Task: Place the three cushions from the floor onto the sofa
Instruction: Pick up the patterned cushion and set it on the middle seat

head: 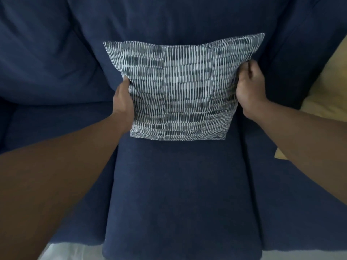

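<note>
The fingers of the right hand (250, 87) are curled shut around the right edge of the patterned cushion (180, 89), with the cover pinched and bunched under the knuckles. On the other side, the left hand (124, 99) is pressed against the left edge, the thumb laid over the front face and the remaining fingers hidden behind the fabric, so a clasp is judged rather than fully seen. The cushion is held upright between the two hands, roughly at mid-height on each side. Its lower edge appears to rest on the middle seat of the dark blue sofa (174, 194), and its back seems to lean toward the backrest, though contact there cannot be confirmed.

The cushion is judged to be light and soft: the cover is dented where it is gripped and its upper corners stand in limp points. No fragility is expected and little slipping, since woven cloth is readily caught by the fingers. The side edges, as taken here, are considered the best hold, because the filling yields and the shape is kept square.

A yellow cushion (326, 91) is seen at the right end of the sofa, already on the seat.
</note>
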Motion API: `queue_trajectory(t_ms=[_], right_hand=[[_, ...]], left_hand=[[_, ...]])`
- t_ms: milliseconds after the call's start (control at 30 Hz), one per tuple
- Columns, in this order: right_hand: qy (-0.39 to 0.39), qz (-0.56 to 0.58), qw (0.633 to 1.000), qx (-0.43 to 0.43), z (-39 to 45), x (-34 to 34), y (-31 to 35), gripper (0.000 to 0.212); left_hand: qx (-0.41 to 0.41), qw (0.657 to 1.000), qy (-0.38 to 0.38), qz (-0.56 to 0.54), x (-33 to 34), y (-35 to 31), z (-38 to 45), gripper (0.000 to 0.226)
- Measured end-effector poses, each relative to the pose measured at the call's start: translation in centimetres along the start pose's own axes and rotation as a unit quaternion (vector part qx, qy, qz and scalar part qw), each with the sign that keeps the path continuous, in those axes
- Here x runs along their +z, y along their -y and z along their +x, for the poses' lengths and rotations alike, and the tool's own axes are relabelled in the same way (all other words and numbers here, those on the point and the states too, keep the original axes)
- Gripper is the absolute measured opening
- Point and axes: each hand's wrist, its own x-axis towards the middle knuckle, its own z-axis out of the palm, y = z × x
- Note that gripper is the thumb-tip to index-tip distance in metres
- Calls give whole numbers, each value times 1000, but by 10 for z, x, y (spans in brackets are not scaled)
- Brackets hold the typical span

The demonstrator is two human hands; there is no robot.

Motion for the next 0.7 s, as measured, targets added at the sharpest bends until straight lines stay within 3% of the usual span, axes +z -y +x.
queue_trajectory(t_ms=[100,233,300,433,600,700], right_hand=[[31,38,996,76,-6,-6,-13,55],[107,-24,957,267,-33,-15,-50,74],[126,-15,942,312,-47,-17,-69,77],[100,57,942,316,-55,-19,-90,73],[42,23,956,288,-64,-17,-101,66],[65,-85,959,264,-82,-21,-115,49]], left_hand=[[-15,999,-33,2,2,0,-4,122],[-99,986,-125,42,-5,27,-8,154],[-152,979,-105,90,-4,33,-28,148],[-163,979,-56,104,5,42,-59,99],[-138,976,-147,76,-21,64,-54,133],[-152,968,-174,100,-29,77,-75,119]])
